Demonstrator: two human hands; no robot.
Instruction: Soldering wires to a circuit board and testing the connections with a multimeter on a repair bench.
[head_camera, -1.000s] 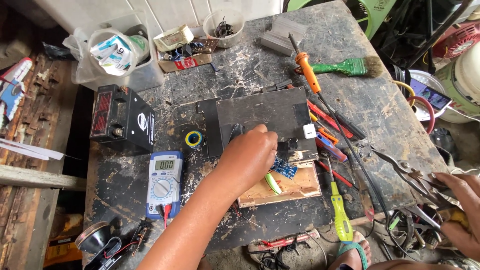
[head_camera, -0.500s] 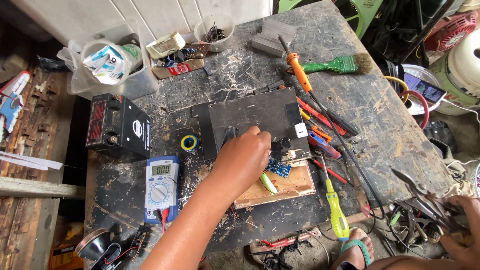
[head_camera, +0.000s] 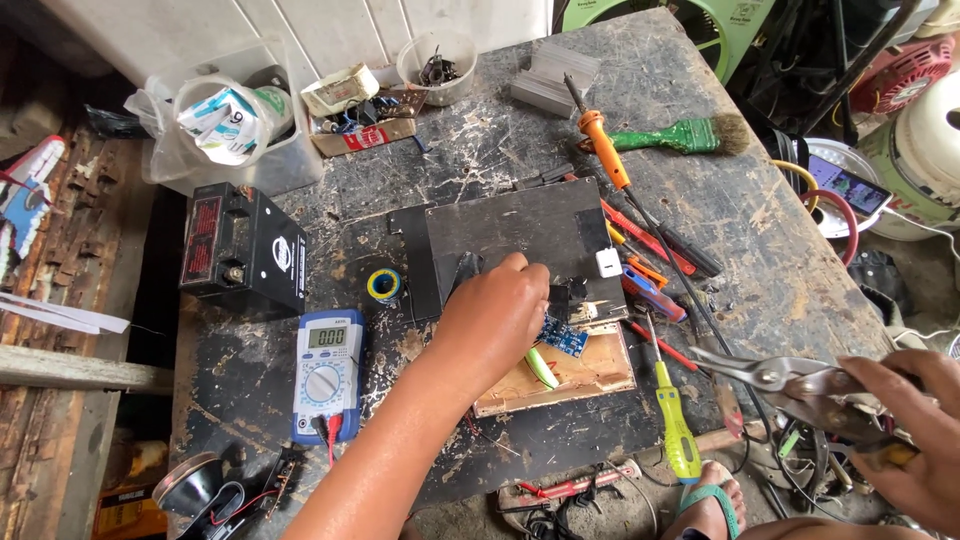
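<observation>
My left hand (head_camera: 495, 318) rests curled on the black plate (head_camera: 520, 228) at the middle of the bench. Its fingertips lie over a small dark part, and what they hold is hidden. Beside the knuckles sit a small blue circuit board (head_camera: 563, 337) and a green piece (head_camera: 541, 368) on a wooden board (head_camera: 585, 375). At the lower right, my right hand (head_camera: 912, 432) grips the handles of metal snips (head_camera: 765, 371). The jaws point left over the bench's edge.
A blue multimeter (head_camera: 325, 372) and a black battery (head_camera: 245, 250) lie to the left, with a tape roll (head_camera: 384, 285) between. An orange soldering iron (head_camera: 603, 148), a green brush (head_camera: 685, 135), screwdrivers (head_camera: 676, 425) and pliers (head_camera: 648, 285) crowd the right side. Plastic tubs (head_camera: 225, 125) stand at the back.
My right hand has come up from the tool pile at the lower right with the snips and moved them left. The left hand has stayed on the plate.
</observation>
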